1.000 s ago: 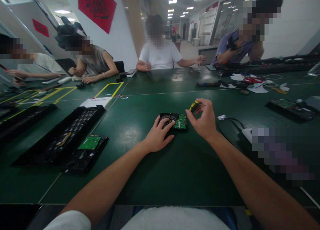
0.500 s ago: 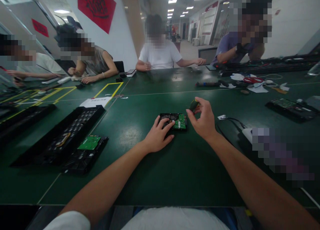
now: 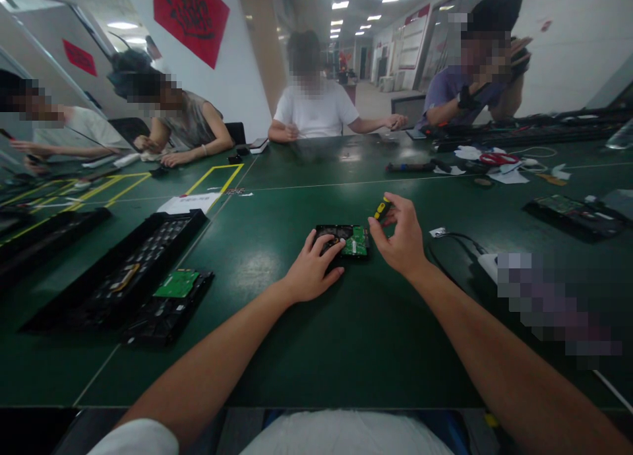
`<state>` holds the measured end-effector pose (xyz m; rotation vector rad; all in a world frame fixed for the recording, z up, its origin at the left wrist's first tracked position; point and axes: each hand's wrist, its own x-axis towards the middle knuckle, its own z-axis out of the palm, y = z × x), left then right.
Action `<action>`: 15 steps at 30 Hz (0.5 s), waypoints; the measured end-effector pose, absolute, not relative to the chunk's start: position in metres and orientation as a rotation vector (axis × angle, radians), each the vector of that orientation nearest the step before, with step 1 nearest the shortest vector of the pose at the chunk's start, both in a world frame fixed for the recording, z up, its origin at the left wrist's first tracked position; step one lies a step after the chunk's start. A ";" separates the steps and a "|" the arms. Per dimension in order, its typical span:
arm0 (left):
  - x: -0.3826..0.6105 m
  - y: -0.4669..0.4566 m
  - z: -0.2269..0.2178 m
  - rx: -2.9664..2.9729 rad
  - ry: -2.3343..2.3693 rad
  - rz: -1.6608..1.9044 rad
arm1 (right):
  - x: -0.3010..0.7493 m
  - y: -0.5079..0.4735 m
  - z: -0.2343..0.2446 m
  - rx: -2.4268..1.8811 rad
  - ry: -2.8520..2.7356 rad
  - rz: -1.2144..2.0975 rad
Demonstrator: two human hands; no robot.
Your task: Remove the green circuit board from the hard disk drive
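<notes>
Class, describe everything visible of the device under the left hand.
The device is flat and rectangular: a dark, metal-looking casing with a green circuit board on its right part. It lies board-up on the green table, long sides running left to right. The left hand rests over its left part, partly hiding it.

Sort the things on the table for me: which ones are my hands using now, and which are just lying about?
In use:
- green-boarded drive, under your left hand
- yellow-and-black tool handle, in your right hand

Apparently just lying about, untouched by you:
- long black tray
- second green-boarded unit by the tray
- white sheet
</notes>
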<state>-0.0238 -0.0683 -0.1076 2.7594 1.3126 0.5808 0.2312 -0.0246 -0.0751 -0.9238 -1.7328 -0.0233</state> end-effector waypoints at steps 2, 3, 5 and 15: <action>-0.024 -0.068 -0.108 2.759 1.311 0.580 | 0.231 -0.024 -0.076 -0.910 -1.740 0.002; -0.024 -0.068 -0.108 2.759 1.305 0.584 | 0.231 -0.024 -0.076 -0.909 -1.737 0.011; -0.023 -0.068 -0.109 2.759 1.294 0.596 | 0.231 -0.024 -0.077 -0.919 -1.724 0.013; -0.022 -0.069 -0.109 2.779 1.301 0.594 | 0.232 -0.026 -0.075 -0.920 -1.744 -0.026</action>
